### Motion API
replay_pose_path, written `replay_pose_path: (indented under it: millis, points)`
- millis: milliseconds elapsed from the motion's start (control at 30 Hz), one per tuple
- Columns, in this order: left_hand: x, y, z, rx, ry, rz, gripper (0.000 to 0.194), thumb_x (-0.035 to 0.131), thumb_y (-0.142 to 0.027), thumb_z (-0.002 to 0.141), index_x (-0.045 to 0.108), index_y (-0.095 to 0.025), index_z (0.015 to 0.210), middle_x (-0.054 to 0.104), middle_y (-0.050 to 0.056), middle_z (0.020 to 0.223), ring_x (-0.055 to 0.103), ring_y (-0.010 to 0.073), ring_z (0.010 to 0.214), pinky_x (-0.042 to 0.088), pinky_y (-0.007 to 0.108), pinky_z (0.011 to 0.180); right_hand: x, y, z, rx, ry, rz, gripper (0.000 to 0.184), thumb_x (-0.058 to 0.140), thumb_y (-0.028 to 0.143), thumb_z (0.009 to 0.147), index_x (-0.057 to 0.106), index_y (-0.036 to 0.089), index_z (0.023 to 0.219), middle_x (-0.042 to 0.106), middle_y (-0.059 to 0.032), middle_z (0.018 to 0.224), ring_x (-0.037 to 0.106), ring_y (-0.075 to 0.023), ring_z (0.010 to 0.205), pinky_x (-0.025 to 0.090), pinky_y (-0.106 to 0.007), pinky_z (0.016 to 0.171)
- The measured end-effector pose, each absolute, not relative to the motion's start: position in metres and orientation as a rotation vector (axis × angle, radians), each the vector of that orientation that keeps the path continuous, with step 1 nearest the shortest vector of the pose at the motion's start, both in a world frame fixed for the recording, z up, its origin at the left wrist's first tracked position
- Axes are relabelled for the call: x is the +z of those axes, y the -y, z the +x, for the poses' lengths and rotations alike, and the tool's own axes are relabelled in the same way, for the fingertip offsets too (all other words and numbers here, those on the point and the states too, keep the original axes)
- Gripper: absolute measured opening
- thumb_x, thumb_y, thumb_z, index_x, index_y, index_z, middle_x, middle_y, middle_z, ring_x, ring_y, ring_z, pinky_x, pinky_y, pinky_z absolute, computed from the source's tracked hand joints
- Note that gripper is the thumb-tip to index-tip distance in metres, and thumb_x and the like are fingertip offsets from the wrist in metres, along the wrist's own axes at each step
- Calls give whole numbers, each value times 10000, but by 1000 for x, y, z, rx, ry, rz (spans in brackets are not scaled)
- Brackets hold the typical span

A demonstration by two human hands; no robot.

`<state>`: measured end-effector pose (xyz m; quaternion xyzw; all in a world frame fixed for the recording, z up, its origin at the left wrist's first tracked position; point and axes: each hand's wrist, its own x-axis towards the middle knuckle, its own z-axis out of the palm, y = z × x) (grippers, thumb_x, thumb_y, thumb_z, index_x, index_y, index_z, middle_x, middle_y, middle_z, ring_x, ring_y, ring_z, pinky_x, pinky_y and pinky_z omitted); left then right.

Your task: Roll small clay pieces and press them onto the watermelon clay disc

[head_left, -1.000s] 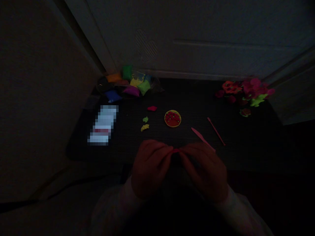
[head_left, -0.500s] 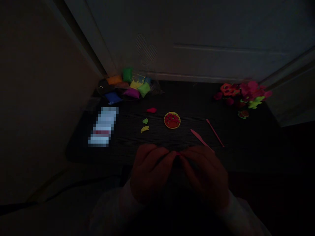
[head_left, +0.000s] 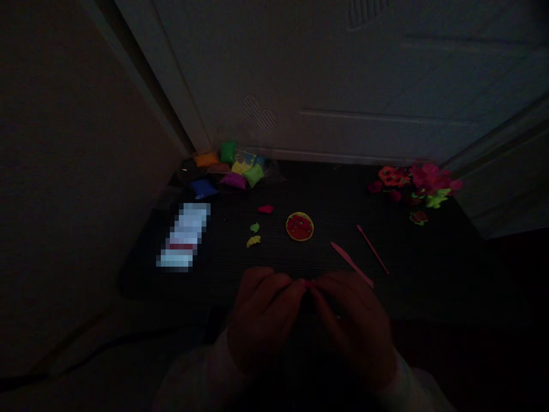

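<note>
My left hand (head_left: 268, 312) and my right hand (head_left: 355, 320) meet at the table's near edge, their fingertips pinching a small piece of red-pink clay (head_left: 308, 284) between them. Most of that piece is hidden by the fingers. Beyond my hands lies a round clay pizza (head_left: 299, 233) with a yellow rim and red top. To its left are a red clay lump (head_left: 266, 209), a light green bit of clay (head_left: 255, 227) and a yellow bit of clay (head_left: 253, 241). A pink plastic knife (head_left: 351, 264) lies just past my right hand, beside a thin pink stick tool (head_left: 373, 249).
Bags of coloured clay (head_left: 234, 181) are heaped at the back left. A lit, blurred phone screen (head_left: 184, 236) lies at the left. Bright clay flowers (head_left: 429, 180) stand at the back right, with a small clay piece (head_left: 418, 217) before them. A white panelled door (head_left: 300, 74) rises behind the dark table.
The view has tilted up a little, so the table's things sit lower in the picture. Both hands keep their pinch on the red-pink clay, with only slight finger movement.
</note>
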<state>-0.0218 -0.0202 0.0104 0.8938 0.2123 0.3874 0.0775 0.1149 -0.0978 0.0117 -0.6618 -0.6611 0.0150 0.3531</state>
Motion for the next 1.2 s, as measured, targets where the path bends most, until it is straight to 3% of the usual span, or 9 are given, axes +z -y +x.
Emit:
replay_pose_path:
  millis: [267, 700, 900, 1033, 1200]
  points:
    - [20, 20, -25, 1174, -607, 2656, 144, 512, -110, 749, 590, -139, 867, 647, 22, 750, 541, 128, 693, 444, 280, 662, 23, 99, 113, -9, 1727, -1657, 154, 521, 113, 754, 529, 175, 895, 611, -31, 791, 548, -153, 750, 422, -315, 686]
    - [81, 24, -30, 1383, -549, 2729, 153, 510, -86, 736, 579, -138, 861, 678, 35, 770, 587, 134, 726, 462, 283, 677, 78, 97, 112, -183, 1697, -1394, 270, 546, 65, 697, 535, 190, 935, 624, -25, 789, 575, -162, 743, 466, -323, 648]
    - [91, 29, -32, 1407, -588, 2597, 172, 542, -79, 715, 575, -133, 875, 672, 42, 769, 578, 138, 734, 473, 262, 642, 97, 98, 104, -180, 1605, -1362, 205, 542, 80, 698, 542, 190, 871, 627, -22, 722, 581, -151, 684, 487, -292, 596]
    - [88, 33, -30, 1388, -629, 2477, 141, 528, -79, 723, 578, -149, 835, 663, 22, 728, 577, 120, 675, 481, 250, 617, 97, 98, 103, -169, 1593, -1358, 184, 526, 89, 700, 549, 214, 834, 627, -6, 648, 591, -149, 608, 489, -280, 538]
    - [80, 38, -26, 1373, -704, 2335, 118, 554, -95, 698, 575, -184, 773, 650, -3, 671, 582, 113, 616, 497, 246, 575, 79, 103, 102, -89, 1587, -1424, 155, 519, 112, 720, 542, 208, 839, 639, -14, 707, 601, -146, 664, 493, -280, 604]
